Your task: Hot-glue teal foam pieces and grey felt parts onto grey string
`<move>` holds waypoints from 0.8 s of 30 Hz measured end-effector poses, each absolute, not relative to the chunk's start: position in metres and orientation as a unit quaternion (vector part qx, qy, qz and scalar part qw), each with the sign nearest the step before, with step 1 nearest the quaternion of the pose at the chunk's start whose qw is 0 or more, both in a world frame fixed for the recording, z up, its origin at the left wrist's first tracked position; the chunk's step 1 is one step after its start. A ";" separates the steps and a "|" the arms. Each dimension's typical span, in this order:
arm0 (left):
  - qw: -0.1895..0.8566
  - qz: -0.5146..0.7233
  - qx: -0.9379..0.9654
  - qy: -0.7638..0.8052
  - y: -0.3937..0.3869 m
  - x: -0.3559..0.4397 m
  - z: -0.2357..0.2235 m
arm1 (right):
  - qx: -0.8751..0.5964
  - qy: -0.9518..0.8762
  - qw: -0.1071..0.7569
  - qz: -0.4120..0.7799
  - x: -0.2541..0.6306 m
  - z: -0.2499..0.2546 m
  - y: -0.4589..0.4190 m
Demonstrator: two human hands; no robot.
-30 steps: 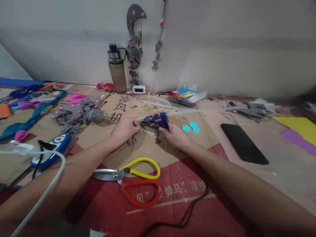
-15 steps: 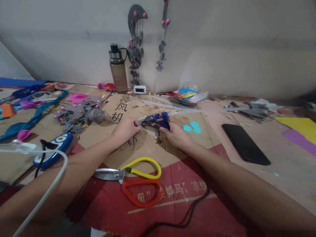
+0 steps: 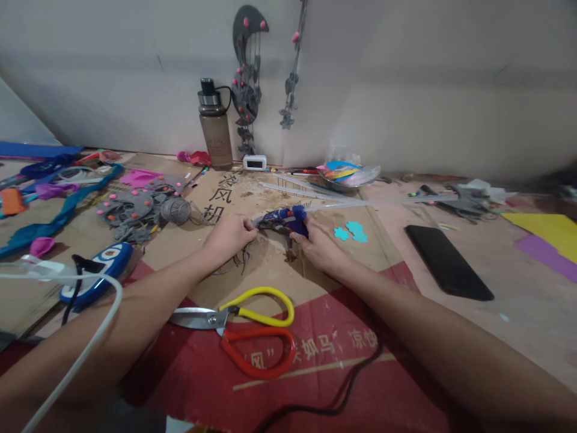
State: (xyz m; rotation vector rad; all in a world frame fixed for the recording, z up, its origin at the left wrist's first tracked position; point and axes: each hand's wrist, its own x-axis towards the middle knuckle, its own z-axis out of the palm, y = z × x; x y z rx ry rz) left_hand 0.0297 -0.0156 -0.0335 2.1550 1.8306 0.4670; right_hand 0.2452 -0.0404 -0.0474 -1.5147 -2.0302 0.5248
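A blue hot glue gun (image 3: 283, 218) is gripped in my right hand (image 3: 322, 245), its nozzle pointing left and a long clear glue stick (image 3: 374, 202) sticking out of its back. My left hand (image 3: 231, 236) pinches a strand of grey yarn (image 3: 246, 255) close to the nozzle; any small piece between the fingertips is too small to make out. Turquoise flower cutouts (image 3: 356, 231) lie right of my right hand. Nearer to me, scissors (image 3: 259, 331) with one yellow and one red handle rest on the printed cardboard (image 3: 324, 313).
A grey yarn ball (image 3: 175, 210) and felt pieces with pink dots lie left. Behind stand a bottle (image 3: 216, 135), a small digital clock (image 3: 255, 162) and a filled dish (image 3: 347, 175). A black phone (image 3: 448, 263) lies right. A dark cord (image 3: 342, 400) and a white cable (image 3: 85, 355) run in front.
My right hand and the glue gun have shifted very slightly left. The view has tilted a little; my left hand keeps its pinch by the nozzle.
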 end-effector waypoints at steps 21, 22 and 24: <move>0.140 0.160 0.742 0.636 -0.018 0.032 -0.031 | -0.576 -0.741 0.289 0.189 0.249 -0.051 -0.041; 0.140 0.162 0.742 0.635 -0.018 0.032 -0.031 | -0.570 -0.743 0.293 0.193 0.248 -0.050 -0.041; 0.140 0.163 0.743 0.634 -0.018 0.031 -0.031 | -0.557 -0.751 0.293 0.199 0.248 -0.049 -0.041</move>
